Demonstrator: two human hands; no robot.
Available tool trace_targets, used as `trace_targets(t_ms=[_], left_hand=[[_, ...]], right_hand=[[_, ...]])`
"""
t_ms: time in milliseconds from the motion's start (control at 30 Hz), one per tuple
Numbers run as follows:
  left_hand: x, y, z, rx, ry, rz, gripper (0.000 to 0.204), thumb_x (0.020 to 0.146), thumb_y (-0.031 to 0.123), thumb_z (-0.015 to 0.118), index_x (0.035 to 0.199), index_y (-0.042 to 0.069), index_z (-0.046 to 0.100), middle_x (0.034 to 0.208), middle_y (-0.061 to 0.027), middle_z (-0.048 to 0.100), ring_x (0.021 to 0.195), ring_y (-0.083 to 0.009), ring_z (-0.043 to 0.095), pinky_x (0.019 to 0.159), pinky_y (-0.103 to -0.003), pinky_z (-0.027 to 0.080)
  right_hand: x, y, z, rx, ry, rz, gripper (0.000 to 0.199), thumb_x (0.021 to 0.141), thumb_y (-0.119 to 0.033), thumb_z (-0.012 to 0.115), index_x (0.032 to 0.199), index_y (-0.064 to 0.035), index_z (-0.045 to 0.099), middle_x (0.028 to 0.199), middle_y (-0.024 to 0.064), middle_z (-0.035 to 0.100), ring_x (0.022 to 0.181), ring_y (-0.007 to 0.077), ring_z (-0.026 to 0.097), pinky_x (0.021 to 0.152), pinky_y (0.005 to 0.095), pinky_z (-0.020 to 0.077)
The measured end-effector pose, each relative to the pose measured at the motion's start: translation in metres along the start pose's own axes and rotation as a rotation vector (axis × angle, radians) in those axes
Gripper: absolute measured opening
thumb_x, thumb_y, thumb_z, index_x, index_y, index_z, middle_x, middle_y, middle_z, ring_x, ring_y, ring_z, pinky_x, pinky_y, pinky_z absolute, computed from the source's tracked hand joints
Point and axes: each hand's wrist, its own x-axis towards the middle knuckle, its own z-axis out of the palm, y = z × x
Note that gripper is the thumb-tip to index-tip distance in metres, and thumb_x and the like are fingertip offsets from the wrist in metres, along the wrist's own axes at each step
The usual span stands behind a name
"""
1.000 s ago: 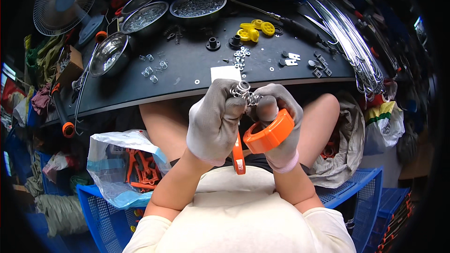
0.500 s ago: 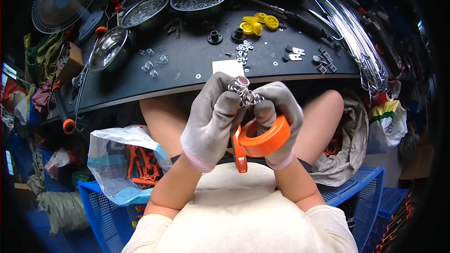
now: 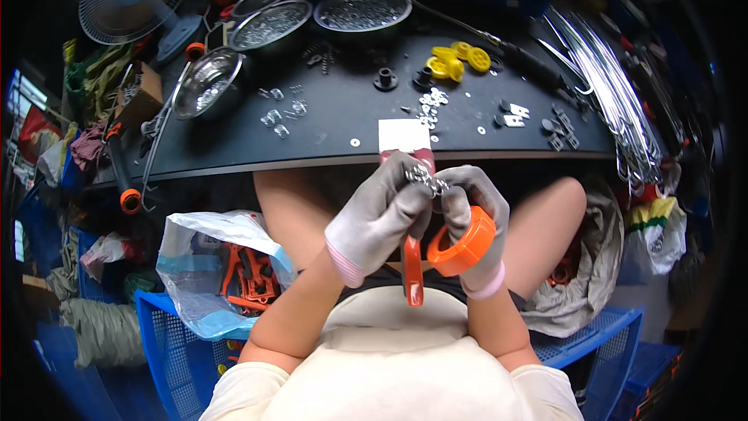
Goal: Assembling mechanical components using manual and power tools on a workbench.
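Note:
Both hands wear grey gloves with pink cuffs and are close together above my lap. My left hand is closed around small shiny coil springs, which stick out between the fingertips of both hands. My right hand is curled, its fingertips at the springs. An orange plastic ring sits tilted in its grip, against the palm. Below the fingers hangs an orange handle-like part. Its upper end is hidden by the gloves, so I cannot tell which hand bears it.
On the dark table are a white block, loose springs, washers, yellow wheels and metal bowls. Bent metal rods lie at right. A plastic bag with orange parts stands at my left.
The springs now sit lower and flatter between my fingers. The orange ring has tipped more upright in my right hand. The whole view has shifted slightly, so the table appears further right and lower.

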Motion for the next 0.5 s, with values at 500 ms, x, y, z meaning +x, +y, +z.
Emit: trace_targets(t_ms=[500], left_hand=[[0.01, 0.002, -0.022, 0.336, 0.252, 0.179, 0.032, 0.094, 0.034, 0.061, 0.096, 0.002, 0.06, 0.081, 0.0013, 0.059, 0.072, -0.0033, 0.051, 0.065, -0.018, 0.042]], right_hand=[[-0.003, 0.012, 0.005, 0.37, -0.34, 0.501, 0.024, 0.091, -0.013, 0.057, 0.109, 0.0026, 0.057, 0.086, 0.0008, 0.058, 0.071, 0.0038, 0.047, 0.069, 0.0199, 0.043]])
